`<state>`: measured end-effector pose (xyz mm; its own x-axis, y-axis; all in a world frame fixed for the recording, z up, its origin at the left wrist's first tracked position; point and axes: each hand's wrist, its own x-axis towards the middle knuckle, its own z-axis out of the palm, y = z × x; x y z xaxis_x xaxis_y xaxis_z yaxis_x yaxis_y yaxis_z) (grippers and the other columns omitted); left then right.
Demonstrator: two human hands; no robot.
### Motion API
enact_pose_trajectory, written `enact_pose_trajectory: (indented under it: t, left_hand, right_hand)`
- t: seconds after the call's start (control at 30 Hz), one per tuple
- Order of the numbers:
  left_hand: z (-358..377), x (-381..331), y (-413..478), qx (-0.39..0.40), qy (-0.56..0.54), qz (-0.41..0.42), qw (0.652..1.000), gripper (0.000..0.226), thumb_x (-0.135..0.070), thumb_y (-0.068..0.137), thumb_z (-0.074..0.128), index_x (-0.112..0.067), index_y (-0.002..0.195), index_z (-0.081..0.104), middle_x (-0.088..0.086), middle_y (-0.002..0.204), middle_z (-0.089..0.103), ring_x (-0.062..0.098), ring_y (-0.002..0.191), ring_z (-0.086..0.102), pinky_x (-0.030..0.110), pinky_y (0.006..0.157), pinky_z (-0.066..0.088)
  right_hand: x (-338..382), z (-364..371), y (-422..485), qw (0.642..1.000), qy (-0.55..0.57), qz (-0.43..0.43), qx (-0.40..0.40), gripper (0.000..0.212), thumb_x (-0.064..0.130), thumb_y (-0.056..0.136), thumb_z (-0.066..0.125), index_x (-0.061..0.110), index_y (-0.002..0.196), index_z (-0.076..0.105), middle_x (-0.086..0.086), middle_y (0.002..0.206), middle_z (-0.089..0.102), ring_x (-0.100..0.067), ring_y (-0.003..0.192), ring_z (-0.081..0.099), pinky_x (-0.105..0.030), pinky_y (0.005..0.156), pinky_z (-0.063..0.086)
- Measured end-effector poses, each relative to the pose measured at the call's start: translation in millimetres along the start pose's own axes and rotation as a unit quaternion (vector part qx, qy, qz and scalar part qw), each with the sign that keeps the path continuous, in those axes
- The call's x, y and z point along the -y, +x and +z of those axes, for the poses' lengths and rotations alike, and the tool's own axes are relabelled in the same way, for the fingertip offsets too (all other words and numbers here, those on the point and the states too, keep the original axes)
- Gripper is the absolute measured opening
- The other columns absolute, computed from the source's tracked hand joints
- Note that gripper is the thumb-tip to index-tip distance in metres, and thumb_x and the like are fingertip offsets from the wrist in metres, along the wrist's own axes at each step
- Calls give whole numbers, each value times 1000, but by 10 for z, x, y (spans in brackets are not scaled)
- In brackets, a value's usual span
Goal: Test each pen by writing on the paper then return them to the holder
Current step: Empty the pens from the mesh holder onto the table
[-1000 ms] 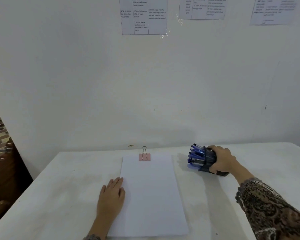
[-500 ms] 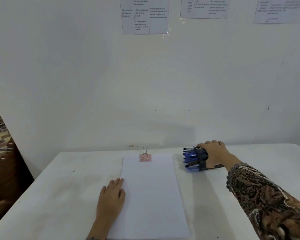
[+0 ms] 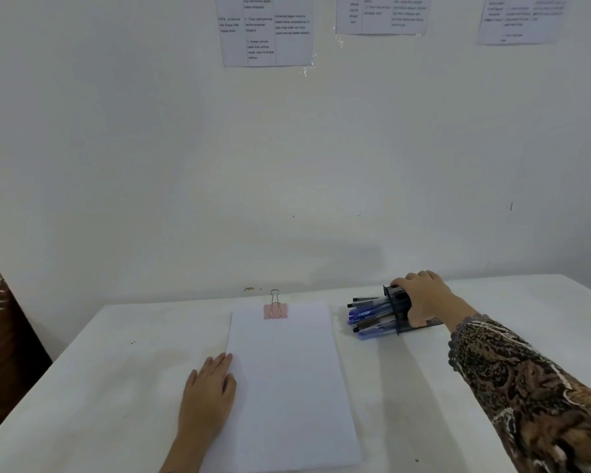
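A black mesh pen holder (image 3: 397,308) lies tipped on its side at the right of the white table (image 3: 99,370), its mouth facing left. Several blue and black pens (image 3: 367,315) stick out of it toward the paper. My right hand (image 3: 423,298) grips the holder from above, fingers curled over its far rim. A blank white paper stack (image 3: 287,387) lies in the middle, held at its top by a pink binder clip (image 3: 275,310). My left hand (image 3: 209,390) rests flat on the paper's left edge, fingers straight.
A white wall (image 3: 287,165) rises right behind the table, with printed sheets (image 3: 266,29) taped high up. The table's left edge drops off beside dark brown furniture (image 3: 0,353). Small specks dot the tabletop.
My right hand has tipped the holder further over, so it now lies on its side with the pens sliding out leftward. The left hand and paper have stayed put.
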<state>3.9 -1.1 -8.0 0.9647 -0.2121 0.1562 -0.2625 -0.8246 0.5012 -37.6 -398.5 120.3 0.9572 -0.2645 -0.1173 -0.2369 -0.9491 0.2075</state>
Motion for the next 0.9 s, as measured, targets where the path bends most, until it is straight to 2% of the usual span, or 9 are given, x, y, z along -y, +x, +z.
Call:
enact_pose_trajectory:
  t: [0.1,0.33,0.53,0.77,0.9]
  left_hand:
    - [-1,1,0,1,-1,1,1000,46,-20,98,32,-23,143,31,-7,150,29,12,142,16,32,115,7]
    - [8,2,5,-1,0,-1,1000,45,-20,97,33,-23,143,32,-7,150,29,13,141,18,33,115,8]
    - [7,-6,7,-1,1,-3,1000,45,-20,97,33,-23,143,32,-6,150,29,13,141,18,32,115,8]
    - [1,-4,11,5,3,-4,1000,46,-21,97,32,-23,143,30,-6,151,28,13,142,17,33,115,7]
    - [-2,1,14,8,6,-3,1000,46,-21,97,32,-23,143,29,-6,151,27,13,142,17,33,116,8]
  right_hand:
    - [-85,58,-59,1000,-4,18,-8,83,17,67,62,25,142,28,-3,141,38,-26,129,35,-37,115,19]
    - [-217,151,-135,999,-20,48,-12,75,18,75,55,26,143,25,-3,143,35,-27,134,29,-42,118,8]
    - [-336,194,-251,993,-45,106,-4,76,9,76,51,28,144,22,-4,145,31,-27,138,23,-50,117,2]
    - [-495,128,-337,990,14,143,-8,83,6,68,59,27,141,24,-3,141,36,-26,133,30,-51,115,13]
    - [-541,239,-326,975,141,171,-26,87,10,63,67,22,138,27,-7,132,43,-29,123,41,-44,105,34]
